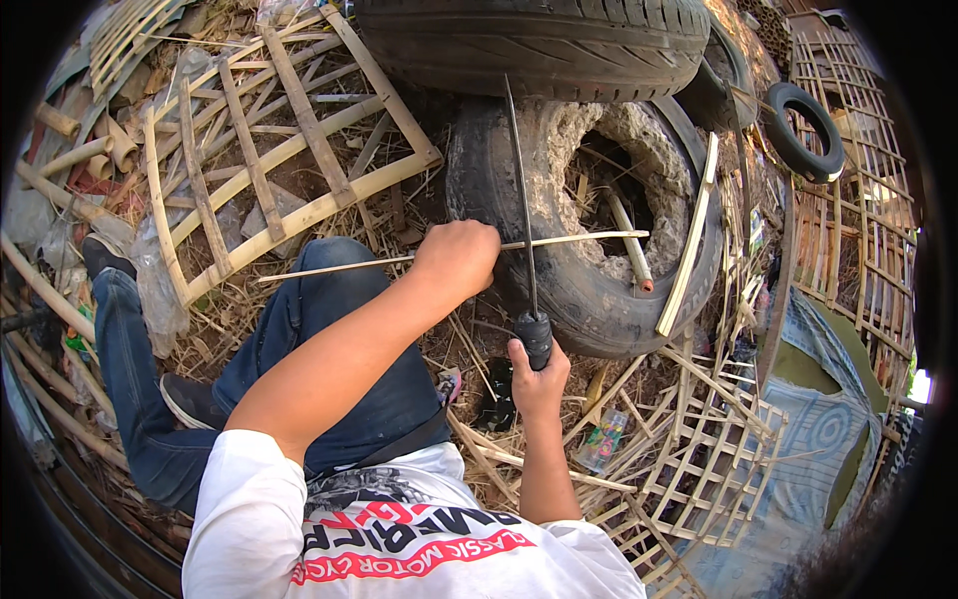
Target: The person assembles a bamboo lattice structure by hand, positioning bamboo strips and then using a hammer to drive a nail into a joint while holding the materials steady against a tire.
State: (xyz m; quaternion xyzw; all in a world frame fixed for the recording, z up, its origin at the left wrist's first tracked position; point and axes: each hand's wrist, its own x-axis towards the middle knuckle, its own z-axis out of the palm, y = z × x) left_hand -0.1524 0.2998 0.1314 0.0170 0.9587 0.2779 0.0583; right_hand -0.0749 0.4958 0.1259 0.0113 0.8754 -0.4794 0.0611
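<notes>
1. The left hand [457,256] was closed in a fist around a thin bamboo strip [579,239], which lay roughly level across the view, one end reaching left over the person's knee and the other reaching right across the mouth of a worn tyre [589,290].
2. The right hand [536,377] was wrapped tightly round the dark handle of a long knife [523,200]; the narrow blade pointed away from the person and crossed the strip just right of the left fist.
3. Whether the blade edge was actually biting into the strip or merely resting against it could not be told, as the crossing point was too fine to resolve.
4. The worn tyre lay flat on the ground directly ahead of both hands; its centre was packed with a pale, crumbly mass, and a short bamboo stick [629,240] stood in the hollow.
5. A second tyre [539,40] lay beyond the first, at the upper edge of the view, partly overlapping it.
6. A small black ring-shaped tyre [803,130] sat to the upper right, against lattice work.
7. A bamboo lattice frame [289,150] lay to the upper left, tilted, over dry straw and offcuts.
8. More woven lattice panels [699,439] lay to the lower right, near the right forearm.
9. The person sat with legs in blue jeans [339,379] bent to the left, wearing a white printed shirt.
</notes>
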